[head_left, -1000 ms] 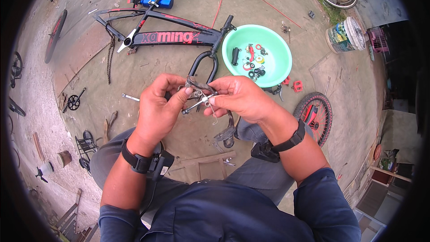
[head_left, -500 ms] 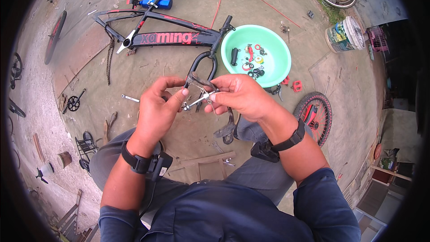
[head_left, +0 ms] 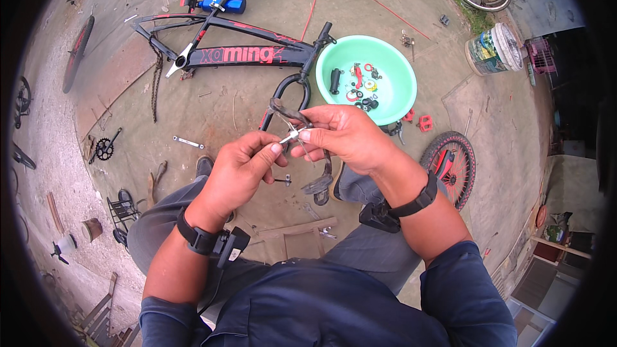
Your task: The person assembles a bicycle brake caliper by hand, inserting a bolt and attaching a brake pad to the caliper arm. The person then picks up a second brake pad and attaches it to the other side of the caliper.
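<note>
My right hand [head_left: 347, 139] is closed round a dark, curved part [head_left: 289, 112] with thin wire-like metal pieces, whose exact kind I cannot make out. It bends behind my fingers and comes out below them. My left hand [head_left: 244, 167] pinches the lower end of a small silver spanner [head_left: 288, 138]. The spanner's other end meets the part beside my right thumb. Just beyond my hands lies the black and red bicycle frame [head_left: 250, 55], its fork [head_left: 304, 93] pointing toward me.
A mint-green basin [head_left: 398, 106] with several small bike parts stands at the right of the frame. Further right are red pedals [head_left: 425, 123] and a wheel [head_left: 459, 167]. Another spanner [head_left: 188, 142] and a crankset [head_left: 105, 148] lie at the left. Wooden pieces [head_left: 286, 231] lie between my legs.
My left hand has moved down and slightly right, with the silver spanner's free end now mostly covered by its fingers. My right hand stays nearly in place.
</note>
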A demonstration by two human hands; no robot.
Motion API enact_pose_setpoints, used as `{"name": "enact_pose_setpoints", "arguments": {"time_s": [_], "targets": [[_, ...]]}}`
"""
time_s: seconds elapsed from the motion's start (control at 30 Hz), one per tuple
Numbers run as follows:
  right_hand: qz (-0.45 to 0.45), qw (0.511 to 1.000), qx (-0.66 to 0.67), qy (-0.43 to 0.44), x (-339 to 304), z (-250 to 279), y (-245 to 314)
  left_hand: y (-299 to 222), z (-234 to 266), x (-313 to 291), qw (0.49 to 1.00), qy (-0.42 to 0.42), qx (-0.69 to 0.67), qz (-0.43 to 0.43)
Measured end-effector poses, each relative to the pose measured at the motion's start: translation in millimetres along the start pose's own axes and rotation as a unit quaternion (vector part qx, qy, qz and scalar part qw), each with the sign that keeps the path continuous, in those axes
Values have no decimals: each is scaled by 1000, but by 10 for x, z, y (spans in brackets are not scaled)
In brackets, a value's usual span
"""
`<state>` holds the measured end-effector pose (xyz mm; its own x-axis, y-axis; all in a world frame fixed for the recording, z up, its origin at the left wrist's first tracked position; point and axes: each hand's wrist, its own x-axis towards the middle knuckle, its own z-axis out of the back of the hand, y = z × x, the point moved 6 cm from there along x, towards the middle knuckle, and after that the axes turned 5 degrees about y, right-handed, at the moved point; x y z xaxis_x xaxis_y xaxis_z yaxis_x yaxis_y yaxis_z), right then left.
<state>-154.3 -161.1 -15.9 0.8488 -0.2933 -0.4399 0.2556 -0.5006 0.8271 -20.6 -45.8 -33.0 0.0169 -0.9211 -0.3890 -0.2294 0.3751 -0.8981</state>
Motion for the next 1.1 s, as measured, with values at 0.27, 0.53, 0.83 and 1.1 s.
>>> {"name": "enact_pose_setpoints", "arguments": {"time_s": [0.27,0.53,0.83,1.1], "targets": [[10,1000,13,-7,-25,-59,15,-22,-7,-14,1000,-21,-1,-11],[22,999,-33,-10,-20,-51,-7,-63,-1,-25,999,-21,20,-20],[95,974,-202,-31,9,-40,42,-83,5,-25,998,-40,19,-32],[84,987,-135,10,-19,-80,78,-96,17,-49,996,-65,45,-38]]}}
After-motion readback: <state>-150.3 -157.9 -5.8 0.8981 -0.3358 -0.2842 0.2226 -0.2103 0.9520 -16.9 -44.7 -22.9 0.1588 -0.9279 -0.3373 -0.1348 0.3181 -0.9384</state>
